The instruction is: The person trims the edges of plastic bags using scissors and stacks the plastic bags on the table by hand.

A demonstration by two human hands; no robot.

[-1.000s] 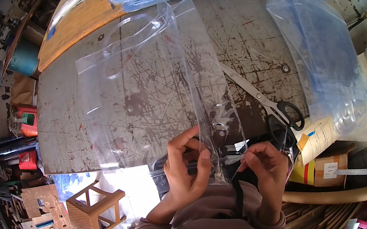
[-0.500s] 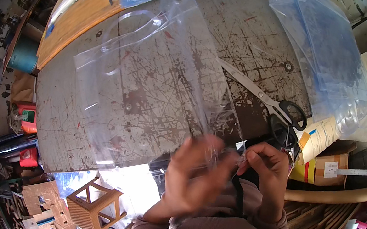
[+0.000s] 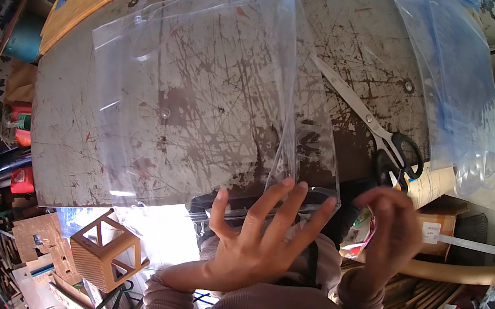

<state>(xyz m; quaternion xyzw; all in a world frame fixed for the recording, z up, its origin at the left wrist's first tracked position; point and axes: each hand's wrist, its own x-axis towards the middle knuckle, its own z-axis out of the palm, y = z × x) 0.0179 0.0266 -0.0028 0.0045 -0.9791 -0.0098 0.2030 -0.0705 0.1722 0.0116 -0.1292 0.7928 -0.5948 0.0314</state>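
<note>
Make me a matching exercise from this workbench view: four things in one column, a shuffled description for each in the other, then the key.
Things
1. Scissors
2. Left hand
3. Stool
4. Clear plastic bag

Descriptions
A. Brown, at the lower left, beyond the edge of the table
B. Transparent, laid out across the tabletop
C. Black-handled, lying on the tabletop
D. Spread open, at the bag's near end

Pairs: 1-C, 2-D, 3-A, 4-B

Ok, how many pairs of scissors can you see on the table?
1. The scissors lie on the right part of the table, black handles toward the right hand. Others could be hidden under the bluish plastic.
</note>
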